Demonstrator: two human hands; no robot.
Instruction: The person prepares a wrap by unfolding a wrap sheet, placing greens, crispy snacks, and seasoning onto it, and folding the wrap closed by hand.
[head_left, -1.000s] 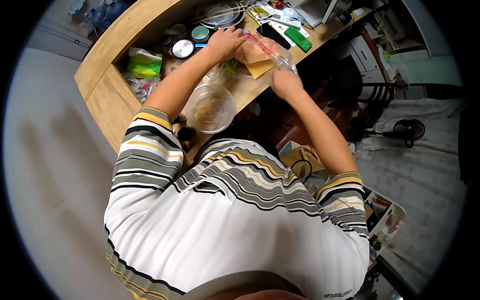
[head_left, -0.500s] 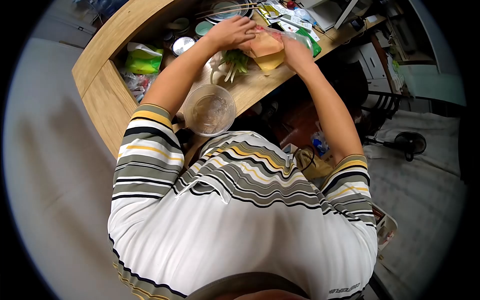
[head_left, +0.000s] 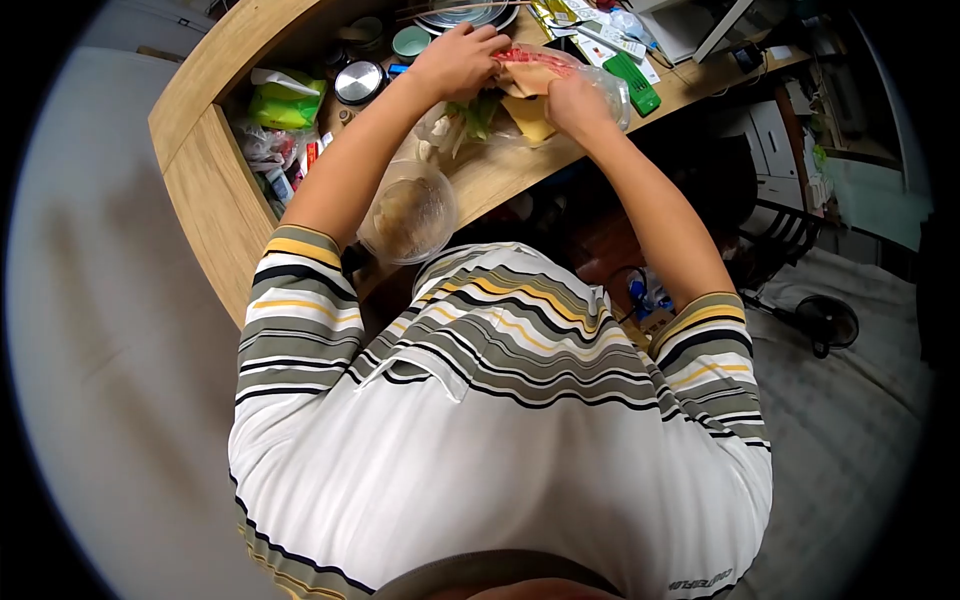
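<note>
My left hand (head_left: 462, 62) grips the left side of a clear plastic bag (head_left: 612, 90) with red print. Closed on the bag's right side is my right hand (head_left: 580, 104). Between the two hands show orange-brown sheets (head_left: 528, 80), and a yellow piece (head_left: 530, 118) lies just below them. Green leafy vegetables (head_left: 478, 116) with pale stems are under and beside my left hand, on the wooden desk (head_left: 512, 168). Nearer my body, at the desk's edge, stands a round clear plastic tub (head_left: 408, 212) with something brownish in it.
At the left are a green packet (head_left: 286, 102), a round silver-topped jar (head_left: 359, 82) and a small green bowl (head_left: 411, 41). Plates with chopsticks (head_left: 462, 14) lie at the back. A green case (head_left: 632, 84) is right of the bag. A fan (head_left: 826, 324) stands lower right.
Both hands have stayed on the bag, with my right hand shifting slightly left since half a second ago. More leafy vegetable shows than a second ago. The whole view has shifted slightly.
</note>
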